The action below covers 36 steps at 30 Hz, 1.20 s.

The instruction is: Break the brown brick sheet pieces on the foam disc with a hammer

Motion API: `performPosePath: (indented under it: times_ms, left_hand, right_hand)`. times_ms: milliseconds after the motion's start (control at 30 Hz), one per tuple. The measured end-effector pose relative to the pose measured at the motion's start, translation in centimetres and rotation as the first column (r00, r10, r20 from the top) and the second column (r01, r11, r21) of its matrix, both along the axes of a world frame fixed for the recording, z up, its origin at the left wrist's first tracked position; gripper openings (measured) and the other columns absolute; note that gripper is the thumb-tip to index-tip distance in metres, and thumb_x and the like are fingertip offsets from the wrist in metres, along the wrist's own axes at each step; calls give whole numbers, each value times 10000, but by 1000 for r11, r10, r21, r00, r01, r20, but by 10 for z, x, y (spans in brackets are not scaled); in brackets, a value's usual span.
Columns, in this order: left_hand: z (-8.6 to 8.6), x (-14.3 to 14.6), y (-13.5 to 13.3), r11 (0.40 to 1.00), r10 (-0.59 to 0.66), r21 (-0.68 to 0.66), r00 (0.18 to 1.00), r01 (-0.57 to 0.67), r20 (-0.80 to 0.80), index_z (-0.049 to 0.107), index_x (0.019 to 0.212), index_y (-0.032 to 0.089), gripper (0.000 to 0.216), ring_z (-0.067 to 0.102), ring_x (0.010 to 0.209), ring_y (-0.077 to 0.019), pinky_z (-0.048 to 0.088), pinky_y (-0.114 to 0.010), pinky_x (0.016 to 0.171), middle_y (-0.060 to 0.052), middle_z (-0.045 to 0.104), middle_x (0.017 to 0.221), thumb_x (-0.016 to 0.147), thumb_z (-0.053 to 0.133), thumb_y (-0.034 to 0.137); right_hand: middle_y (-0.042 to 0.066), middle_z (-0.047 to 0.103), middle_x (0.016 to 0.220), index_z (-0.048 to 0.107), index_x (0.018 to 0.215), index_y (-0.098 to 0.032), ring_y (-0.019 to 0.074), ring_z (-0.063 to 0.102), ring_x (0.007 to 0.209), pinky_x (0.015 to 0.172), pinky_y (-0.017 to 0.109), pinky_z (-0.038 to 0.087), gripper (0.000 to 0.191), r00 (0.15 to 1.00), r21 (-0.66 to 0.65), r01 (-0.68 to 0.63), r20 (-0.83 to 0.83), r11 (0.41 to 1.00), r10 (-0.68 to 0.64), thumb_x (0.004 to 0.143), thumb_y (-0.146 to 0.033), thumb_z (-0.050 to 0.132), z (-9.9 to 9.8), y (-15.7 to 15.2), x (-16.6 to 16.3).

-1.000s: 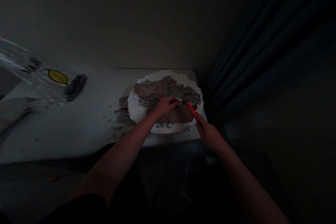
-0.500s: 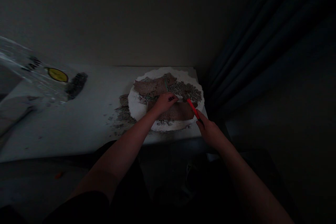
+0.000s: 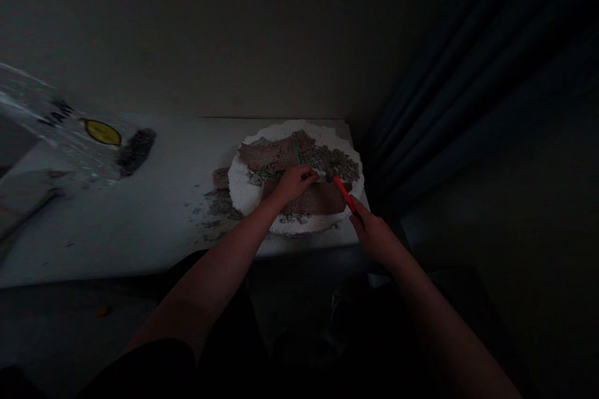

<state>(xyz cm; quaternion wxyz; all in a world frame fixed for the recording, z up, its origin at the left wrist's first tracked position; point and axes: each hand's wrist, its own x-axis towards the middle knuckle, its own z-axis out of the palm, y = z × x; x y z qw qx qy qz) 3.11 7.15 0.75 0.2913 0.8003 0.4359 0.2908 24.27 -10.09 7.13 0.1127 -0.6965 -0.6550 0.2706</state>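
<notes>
In the head view, we take the step in hand to be close work on the white round base [image 3: 238, 193]. Over its middle, our left hand [image 3: 294, 182] has its fingers drawn together beside a small pale piece [image 3: 321, 174]; we cannot tell whether they pinch it. Just off the base's front right edge, our right hand [image 3: 373, 230] has its fingers wrapped round a red-handled tool [image 3: 345, 192], its dark head next to the piece. We judge that the next move calls for fingertips well placed around that head. The base looks chalky, its rim ragged; it bears brown, dimpled sheets [image 3: 269, 154] and, at its right rear, crumbly grey fragments [image 3: 340, 163]. Left of it, grit marks the smooth tabletop [image 3: 159, 218]; farther left is a clear, crinkled bag [image 3: 102, 132].
</notes>
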Motion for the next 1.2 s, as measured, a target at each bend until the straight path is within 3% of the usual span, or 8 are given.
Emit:
performPosePath:
  times_ms: [500, 633, 833, 1000, 1100, 1200]
  left_hand:
    - [1, 1, -5, 999, -19, 46, 999, 21, -47, 732, 891, 172, 237, 655, 869, -196, 488, -313, 852, -63, 719, 946, 933, 561, 331]
    - [-3, 2, -7, 996, -12, 93, 999, 17, -53, 731, 896, 166, 252, 656, 879, -196, 486, -310, 855, -70, 712, 939, 947, 538, 321]
    - [-10, 2, -6, 992, -31, 121, 998, 37, -53, 729, 900, 160, 233, 657, 837, -185, 486, -292, 807, -69, 719, 923, 938, 561, 317]
    - [-13, 1, -5, 994, 10, 107, 998, -3, -59, 730, 890, 158, 235, 658, 815, -187, 485, -288, 776, -73, 726, 914, 928, 579, 334]
    - [-13, 2, -4, 993, -26, 111, 998, 32, -51, 730, 884, 167, 226, 657, 826, -177, 483, -278, 787, -64, 731, 914, 928, 573, 324]
    - [-13, 2, -4, 995, -14, 101, 998, 19, -57, 732, 885, 161, 226, 659, 828, -182, 484, -283, 789, -72, 737, 916, 922, 577, 321]
  right_hand:
    - [163, 725, 1197, 297, 1605, -223, 320, 710, 1026, 875, 404, 519, 616, 999, 1, 1, -37, 1000, -1, 1006, -310, 412, 0, 0, 0]
    - [157, 712, 1224, 358, 1579, -191, 295, 694, 1054, 891, 398, 526, 595, 985, 61, 37, -173, 997, -26, 998, -303, 416, 3, -2, -2]
    - [138, 717, 1179, 355, 1579, -177, 236, 703, 924, 820, 368, 551, 597, 923, 229, 82, -384, 970, 13, 1014, -364, 409, 18, -9, -10]
    - [145, 731, 1175, 424, 1547, -194, 263, 710, 925, 848, 391, 540, 566, 956, 211, 48, -292, 976, 16, 995, -317, 437, 18, -11, -16]
    - [147, 712, 1238, 371, 1574, -203, 268, 718, 938, 852, 387, 540, 582, 965, 221, 58, -261, 974, 2, 1007, -329, 411, 20, -12, -18]
    - [158, 737, 1168, 381, 1569, -177, 292, 724, 954, 855, 399, 539, 583, 980, 193, 52, -196, 980, -14, 1006, -324, 402, 22, -11, -20]
